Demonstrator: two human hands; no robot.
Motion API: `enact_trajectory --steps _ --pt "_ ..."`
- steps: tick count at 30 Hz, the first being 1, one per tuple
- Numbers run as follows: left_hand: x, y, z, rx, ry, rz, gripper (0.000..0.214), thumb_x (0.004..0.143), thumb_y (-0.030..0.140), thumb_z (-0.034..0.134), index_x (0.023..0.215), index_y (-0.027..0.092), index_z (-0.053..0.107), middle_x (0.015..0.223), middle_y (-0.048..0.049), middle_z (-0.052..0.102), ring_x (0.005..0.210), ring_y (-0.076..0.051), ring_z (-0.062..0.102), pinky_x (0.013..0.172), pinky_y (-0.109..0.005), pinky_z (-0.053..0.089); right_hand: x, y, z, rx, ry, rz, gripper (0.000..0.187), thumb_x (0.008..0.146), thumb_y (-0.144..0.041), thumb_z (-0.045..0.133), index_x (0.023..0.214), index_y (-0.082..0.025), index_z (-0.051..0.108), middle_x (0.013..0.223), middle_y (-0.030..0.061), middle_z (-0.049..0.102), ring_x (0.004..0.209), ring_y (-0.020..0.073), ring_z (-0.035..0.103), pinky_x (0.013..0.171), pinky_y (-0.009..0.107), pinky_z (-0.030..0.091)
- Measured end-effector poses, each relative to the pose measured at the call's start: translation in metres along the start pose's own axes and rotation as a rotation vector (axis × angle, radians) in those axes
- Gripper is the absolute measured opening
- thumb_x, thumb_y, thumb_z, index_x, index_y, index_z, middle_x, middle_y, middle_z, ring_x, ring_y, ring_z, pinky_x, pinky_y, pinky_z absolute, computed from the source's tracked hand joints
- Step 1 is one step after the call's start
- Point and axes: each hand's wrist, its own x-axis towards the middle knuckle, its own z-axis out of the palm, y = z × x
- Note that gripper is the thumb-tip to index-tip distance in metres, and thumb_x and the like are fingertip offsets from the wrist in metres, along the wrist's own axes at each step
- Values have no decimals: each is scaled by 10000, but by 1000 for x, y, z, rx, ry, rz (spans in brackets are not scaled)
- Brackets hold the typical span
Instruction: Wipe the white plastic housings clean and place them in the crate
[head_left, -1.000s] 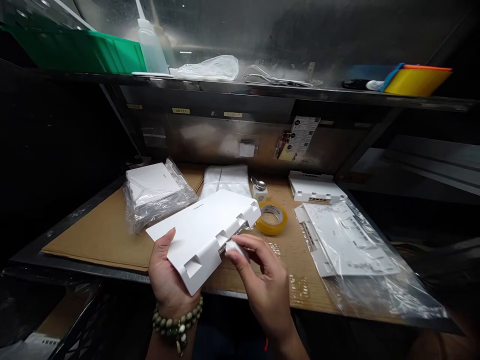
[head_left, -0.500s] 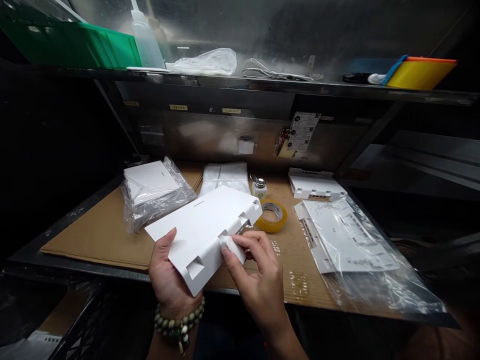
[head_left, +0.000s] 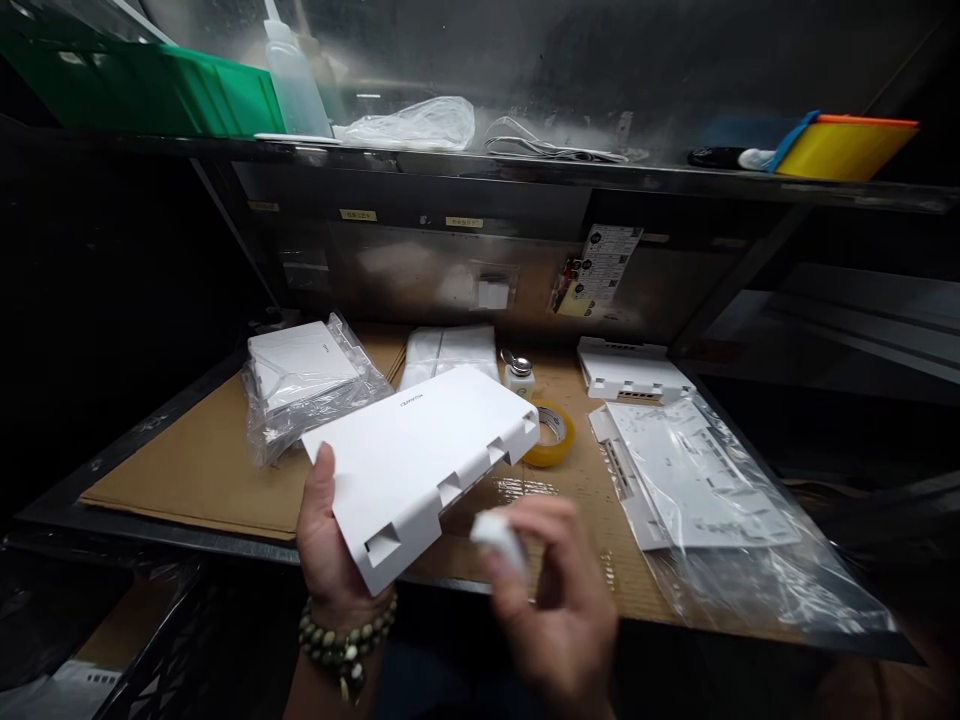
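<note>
My left hand, with a beaded bracelet at the wrist, grips a white plastic casing by its near left end, thumb on top. Dark lettering runs along the casing's far edge, and square notches line its folded right edge. My right hand, smeared by motion, pinches a small white wad, perhaps cloth or tissue, just right of the casing and apart from it. Beyond the casing's right end lie a roll of yellowish tape and a small pump bottle with a metal top.
Bagged white casings sit at left on cardboard. Flat plastic bags lie behind. At right are another casing and a part in clear film. A shelf overhead holds a green bin, squeeze bottle and yellow container.
My right hand has drawn the white wad away from the casing's notched edge, toward the lower right. The casing has shifted slightly right and turned a little in my left hand.
</note>
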Motion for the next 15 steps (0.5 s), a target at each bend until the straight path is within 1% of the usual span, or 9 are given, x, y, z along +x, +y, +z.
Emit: enact_trajectory --steps 2,3,4,5,7,9,10,13,15 --pt "6 4 -12 -96 -220 -41 622 963 622 542 1501 313 486 1258 -13 762 1336 -283 591 1211 -463 380 14 16 -18 -19 261 143 188 925 -300 683 1110 -266 698 1118 38 686 1067 193 642 904 321 532" --pt "8 6 -17 -145 -347 -96 686 947 687 510 1534 340 432 1321 -7 730 1394 -288 533 1234 -485 332 22 23 -26 18 380 212 208 939 -350 672 1124 -258 693 1167 43 691 1105 199 638 941 336 520" --pt "9 8 -23 -180 -464 -171 730 929 736 483 1553 367 393 1380 2 693 1443 -293 470 1251 -502 288 29 31 -33 90 452 284 246 946 -401 662 1136 -246 691 1197 49 697 1120 204 642 961 350 514" --pt "9 10 -27 -196 -557 -246 758 906 776 471 1554 393 381 1421 14 664 1474 -299 423 1259 -512 260 35 37 -38 182 472 362 286 945 -445 657 1134 -235 694 1198 53 709 1118 211 652 969 361 513" --pt "8 13 -34 -175 -659 -397 761 856 827 479 1518 458 421 1460 47 631 1494 -303 389 1262 -510 247 41 44 -44 355 417 529 342 918 -502 677 1112 -222 708 1131 45 741 1076 216 679 946 360 530" --pt "4 13 -36 -118 -685 -505 747 811 855 506 1469 503 476 1470 66 621 1484 -311 406 1252 -508 274 39 48 -46 445 387 659 370 875 -511 726 1105 -222 724 1071 23 758 1056 209 690 908 328 549" --pt "2 12 -35 -93 -679 -524 753 792 867 519 1458 516 485 1474 67 618 1476 -320 420 1243 -517 293 37 48 -46 459 402 695 376 854 -505 752 1104 -224 730 1066 14 761 1069 204 687 892 310 555" --pt "-4 8 -32 -46 -617 -496 781 768 879 538 1463 531 468 1482 64 612 1453 -344 452 1208 -550 353 29 49 -46 472 455 738 384 818 -501 791 1081 -225 739 1100 5 759 1106 202 674 863 284 567" --pt "-6 6 -30 0 -559 -456 790 767 870 557 1471 526 458 1491 56 604 1442 -351 466 1185 -551 389 26 49 -46 476 473 755 386 809 -498 801 1076 -229 733 1097 2 758 1086 201 675 848 285 572"
